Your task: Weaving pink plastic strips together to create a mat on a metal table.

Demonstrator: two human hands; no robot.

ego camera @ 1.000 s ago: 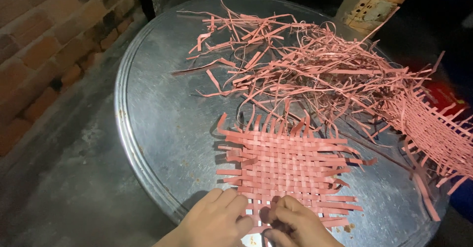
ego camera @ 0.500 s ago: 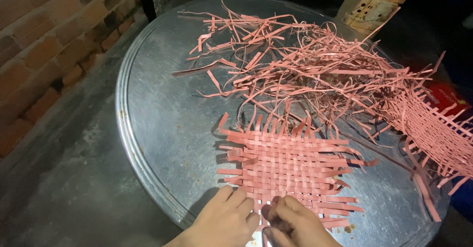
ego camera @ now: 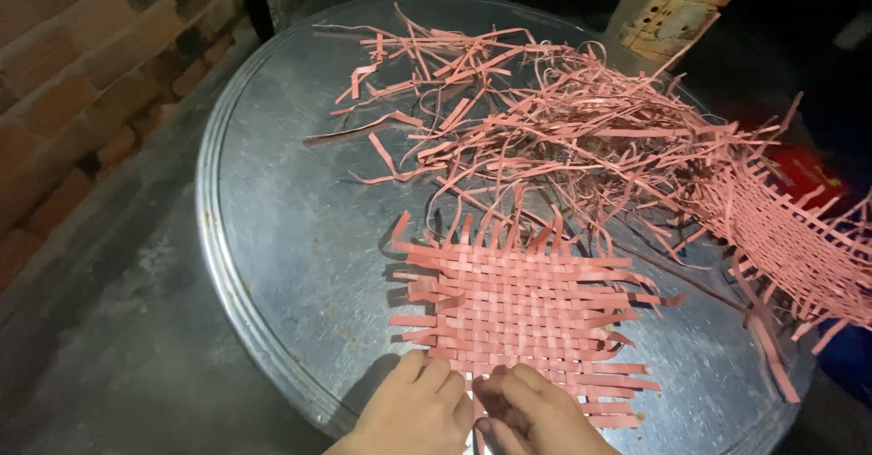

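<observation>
Since the earlier frames, both of my hands have crept slightly forward along the near edge of the woven mat (ego camera: 522,314), and the fingers of my left hand (ego camera: 413,411) now lie more spread; the mat and the strips have kept their places. Left hand: rests palm down at the near edge of the round metal surface (ego camera: 272,264), its fingertips (ego camera: 427,369) touching the mat's near-left corner. This grip is released, flat, and closes on nothing. Right hand: my right hand (ego camera: 536,414) lies just beside the left, touching it, with fingers curled onto the mat's near edge; the thumb and forefinger meet at a pink strip end (ego camera: 479,391), but whether they pinch it or merely press it down I cannot tell. Woven mat: a square patch of flat pink strips in plain over-and-under weave, lying flat on the near half of the surface, loose ends sticking out on all four sides, those on the far side curling upward. Loose strips (ego camera: 545,119): a tangled heap of the same pink material spread over the far half of the surface, reaching toward its far-right edge. Second woven piece (ego camera: 790,237): a larger weave at the right edge of the surface, partly hanging over it. Brick wall (ego camera: 82,83): rises beyond the left edge, above a grey concrete floor (ego camera: 109,355).
</observation>
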